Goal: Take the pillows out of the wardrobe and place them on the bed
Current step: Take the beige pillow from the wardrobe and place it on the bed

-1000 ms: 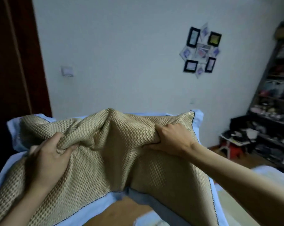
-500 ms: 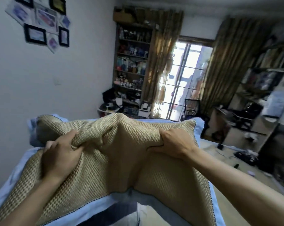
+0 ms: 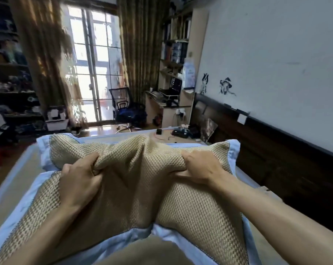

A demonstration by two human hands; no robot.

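We hold the pillows [image 3: 138,188] up in front of us with both hands, a tan waffle-weave top with pale blue edging showing along the sides and lower border. How many pillows are in the bundle we cannot tell; the tan cover sags into two lobes with a deep fold between them. Our left hand [image 3: 79,184] is clenched on a bunch of the tan fabric at the left of the fold, fingers curled in and thumb pressed over the gather. Our right hand [image 3: 200,169] is clamped on the fabric at the right of the fold, thumb underneath, knuckles up. The pillows hang above the bed [image 3: 12,180], whose pale mat-covered surface shows to the left and right of the bundle, and the dark headboard [image 3: 276,155] runs along the white wall on our right. Beyond the bed stand a black office chair [image 3: 123,108], a cluttered worktop [image 3: 161,108] with shelves over it, and a bright window [image 3: 93,64] flanked by brown curtains
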